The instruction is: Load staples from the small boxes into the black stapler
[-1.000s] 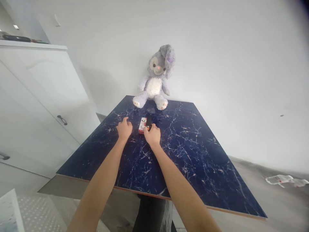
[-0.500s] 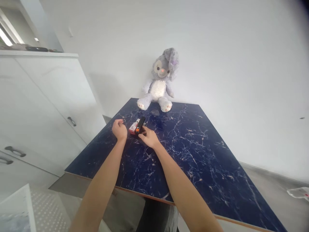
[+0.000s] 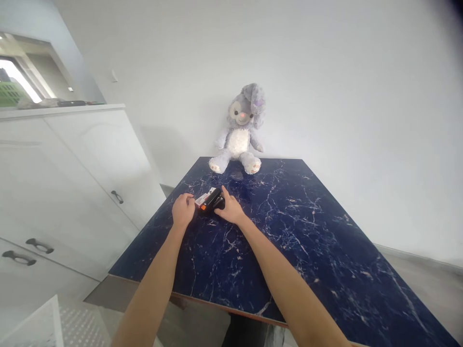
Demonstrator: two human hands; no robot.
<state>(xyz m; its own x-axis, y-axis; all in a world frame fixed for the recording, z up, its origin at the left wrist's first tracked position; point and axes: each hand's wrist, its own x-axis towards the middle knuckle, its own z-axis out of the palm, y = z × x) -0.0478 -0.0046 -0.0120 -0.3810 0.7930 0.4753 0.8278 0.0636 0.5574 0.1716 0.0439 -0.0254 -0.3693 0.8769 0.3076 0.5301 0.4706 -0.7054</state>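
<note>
A black, elongated object with an orange end (image 3: 214, 196) lies slantwise over a small red and white box (image 3: 201, 199) on the dark blue marbled table; its exact kind is too small to make out. On its right side, my right hand (image 3: 231, 208) is open, thumb and forefinger spread around its near and far ends. My left hand (image 3: 183, 209) is at the box's left corner with its fingers loosely bent, holding nothing that shows. Whether those fingertips touch the box is unclear.
A grey plush rabbit (image 3: 239, 140) sits at the table's far edge against the white wall. White cabinets (image 3: 83, 168) with dark handles stand to the left. The table's near edge (image 3: 213, 303) runs below my forearms.
My left hand has moved in to the box's corner. My right hand has spread its fingers wider along the black object. The view has tilted up slightly.
</note>
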